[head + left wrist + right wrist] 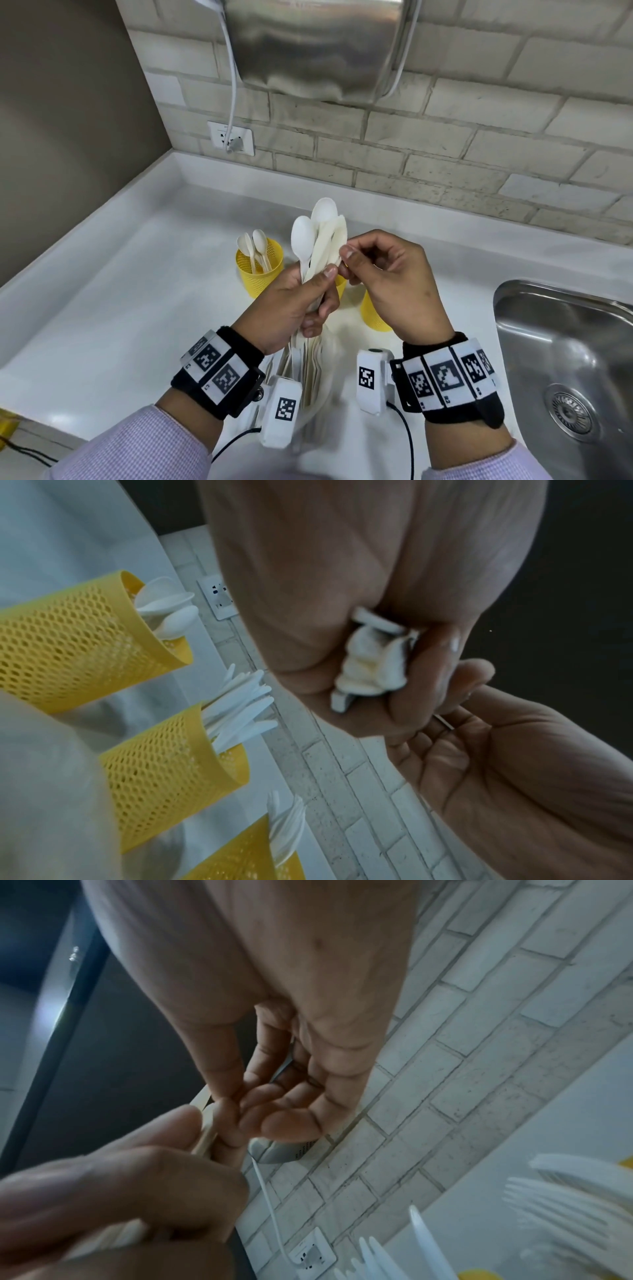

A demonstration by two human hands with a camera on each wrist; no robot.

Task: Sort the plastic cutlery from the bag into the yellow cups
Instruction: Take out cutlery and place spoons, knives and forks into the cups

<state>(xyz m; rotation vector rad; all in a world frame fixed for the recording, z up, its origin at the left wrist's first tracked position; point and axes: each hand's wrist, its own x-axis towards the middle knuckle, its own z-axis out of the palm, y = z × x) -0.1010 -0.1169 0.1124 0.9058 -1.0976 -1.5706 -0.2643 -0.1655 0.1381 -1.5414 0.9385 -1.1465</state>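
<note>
Middle yellow cup [340, 284] and right one [371, 313] — largely behind both hands

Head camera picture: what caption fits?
Left hand holds a bunch of cutlery while right hand pinches one knife.

cutlery [320, 240]: matt white plastic | cups [259, 270]: yellow plastic mesh | sink [561, 346]: brushed steel | counter [137, 308]: smooth glossy white

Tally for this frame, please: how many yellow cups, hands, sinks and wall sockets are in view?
Yellow mesh cups: 3
Hands: 2 (left hand grips a cutlery bundle; right hand pinches a knife in it)
Steel sink: 1
Wall socket: 1
Total: 7
</note>
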